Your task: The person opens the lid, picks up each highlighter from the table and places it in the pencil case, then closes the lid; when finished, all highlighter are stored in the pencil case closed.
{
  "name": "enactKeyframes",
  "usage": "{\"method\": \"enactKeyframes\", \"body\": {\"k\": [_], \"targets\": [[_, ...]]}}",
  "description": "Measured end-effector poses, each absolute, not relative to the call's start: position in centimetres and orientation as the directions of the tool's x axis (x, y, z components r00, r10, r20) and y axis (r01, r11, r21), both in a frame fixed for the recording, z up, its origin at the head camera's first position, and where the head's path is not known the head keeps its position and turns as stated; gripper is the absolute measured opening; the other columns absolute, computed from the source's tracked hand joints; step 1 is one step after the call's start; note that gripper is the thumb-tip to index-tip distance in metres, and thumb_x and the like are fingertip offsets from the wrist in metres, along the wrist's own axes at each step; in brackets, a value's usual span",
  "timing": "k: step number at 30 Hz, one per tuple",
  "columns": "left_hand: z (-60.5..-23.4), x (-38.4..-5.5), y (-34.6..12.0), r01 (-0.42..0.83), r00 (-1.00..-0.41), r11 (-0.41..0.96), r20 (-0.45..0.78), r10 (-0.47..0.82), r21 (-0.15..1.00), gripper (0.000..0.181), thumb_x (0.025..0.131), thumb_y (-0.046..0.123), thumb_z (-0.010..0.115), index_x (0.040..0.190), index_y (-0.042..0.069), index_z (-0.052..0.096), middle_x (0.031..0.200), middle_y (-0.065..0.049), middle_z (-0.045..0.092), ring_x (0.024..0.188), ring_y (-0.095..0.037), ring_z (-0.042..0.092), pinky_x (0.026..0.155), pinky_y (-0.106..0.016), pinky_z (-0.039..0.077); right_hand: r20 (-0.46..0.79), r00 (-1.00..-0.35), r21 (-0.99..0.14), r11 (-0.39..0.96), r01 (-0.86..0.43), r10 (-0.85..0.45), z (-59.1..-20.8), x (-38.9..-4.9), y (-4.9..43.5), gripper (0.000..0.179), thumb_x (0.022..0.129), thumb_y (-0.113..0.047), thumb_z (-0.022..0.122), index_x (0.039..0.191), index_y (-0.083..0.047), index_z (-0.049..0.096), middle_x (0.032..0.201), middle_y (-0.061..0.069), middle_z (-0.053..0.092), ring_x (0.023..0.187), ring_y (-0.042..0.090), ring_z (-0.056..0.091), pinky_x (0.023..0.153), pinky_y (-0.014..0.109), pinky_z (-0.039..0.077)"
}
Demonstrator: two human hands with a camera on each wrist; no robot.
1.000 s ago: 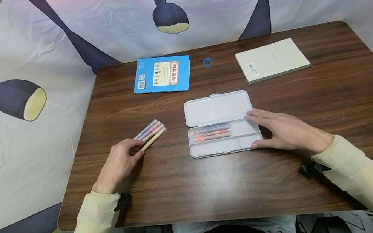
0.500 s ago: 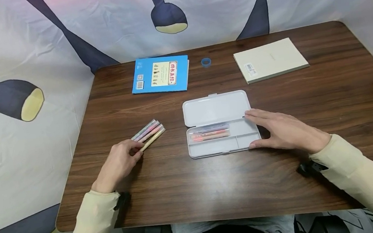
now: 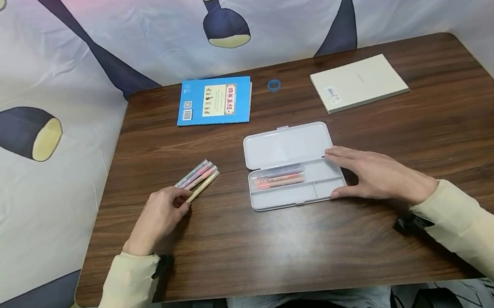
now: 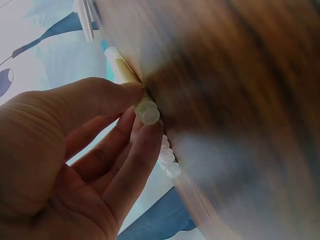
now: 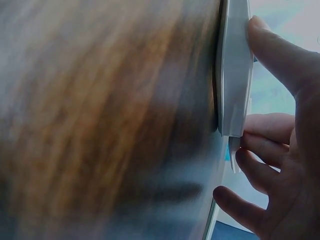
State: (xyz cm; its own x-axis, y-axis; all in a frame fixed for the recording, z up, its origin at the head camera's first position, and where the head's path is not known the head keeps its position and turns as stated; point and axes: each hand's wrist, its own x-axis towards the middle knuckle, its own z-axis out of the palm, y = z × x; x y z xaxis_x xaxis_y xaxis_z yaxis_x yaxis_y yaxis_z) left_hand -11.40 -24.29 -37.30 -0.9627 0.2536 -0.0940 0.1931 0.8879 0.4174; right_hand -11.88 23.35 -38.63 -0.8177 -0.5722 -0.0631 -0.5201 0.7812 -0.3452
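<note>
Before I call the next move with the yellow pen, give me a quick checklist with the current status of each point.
1. Left hand has the yellow pen: ok, pinched between thumb and fingers.
2. Yellow pen clear of the table: cannot tell; it looks very close to the surface.
3. Yellow pen well apart from the other pens: not ok, they lie close alongside.
4. Lid open: ok, folded back.
5. Right hand at the case: ok, thumb and fingers touch its right end; how firmly, cannot tell.
6. Pens in the case lying flat: ok, in the rear compartment.
</note>
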Motion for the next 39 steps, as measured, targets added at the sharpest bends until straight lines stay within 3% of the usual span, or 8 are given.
{"method": "enactKeyframes", "body": {"k": [12, 21, 31, 39], "targets": [[-36.8, -10.9, -23.9, 0.237, -0.960, 0.887, -0.048, 0.277, 0.396, 0.024, 0.090, 0.002, 0.067, 0.113, 0.003, 0.073, 0.108, -0.015, 0.070, 0.088, -0.024, 0.067, 0.075, -0.043, 0.055, -0.071, -0.825, -0.342, 0.791, -0.507, -0.560, -38.7, -11.8, 23.4, 0.095, 0.085, -0.073, 0.058, 0.153, -0.009, 0.040, 0.160, 0.013, 0.034, 0.141, 0.034, 0.041, 0.105, 0.056, 0.042], [-35.9, -11.2, -21.7, 0.329, -0.938, 0.861, 0.028, 0.346, 0.388, 0.022, 0.087, 0.000, 0.067, 0.107, 0.005, 0.076, 0.101, -0.009, 0.072, 0.083, -0.018, 0.066, 0.073, -0.039, 0.054, -0.065, -0.823, -0.347, 0.786, -0.512, -0.565, -38.6, -11.8, 23.4, 0.093, 0.086, -0.071, 0.059, 0.153, -0.009, 0.041, 0.160, 0.012, 0.034, 0.141, 0.034, 0.041, 0.104, 0.057, 0.042], [-34.5, -12.1, -16.6, 0.486, -0.864, 0.799, 0.058, 0.500, 0.353, 0.022, 0.083, -0.001, 0.072, 0.103, 0.007, 0.076, 0.092, -0.003, 0.071, 0.077, -0.014, 0.060, 0.069, -0.034, 0.051, -0.054, -0.819, -0.346, 0.780, -0.521, -0.571, -38.7, -11.8, 23.4, 0.092, 0.086, -0.071, 0.059, 0.152, -0.009, 0.042, 0.160, 0.011, 0.035, 0.141, 0.033, 0.041, 0.103, 0.055, 0.043], [-34.2, -12.8, -12.5, 0.600, -0.782, 0.728, 0.054, 0.620, 0.332, 0.022, 0.085, 0.002, 0.072, 0.107, 0.006, 0.076, 0.101, -0.004, 0.072, 0.087, -0.015, 0.064, 0.078, -0.034, 0.054, -0.053, -0.818, -0.341, 0.781, -0.524, -0.572, -38.6, -11.8, 23.4, 0.094, 0.086, -0.072, 0.058, 0.152, -0.008, 0.042, 0.159, 0.012, 0.035, 0.142, 0.032, 0.040, 0.104, 0.054, 0.042]]}}
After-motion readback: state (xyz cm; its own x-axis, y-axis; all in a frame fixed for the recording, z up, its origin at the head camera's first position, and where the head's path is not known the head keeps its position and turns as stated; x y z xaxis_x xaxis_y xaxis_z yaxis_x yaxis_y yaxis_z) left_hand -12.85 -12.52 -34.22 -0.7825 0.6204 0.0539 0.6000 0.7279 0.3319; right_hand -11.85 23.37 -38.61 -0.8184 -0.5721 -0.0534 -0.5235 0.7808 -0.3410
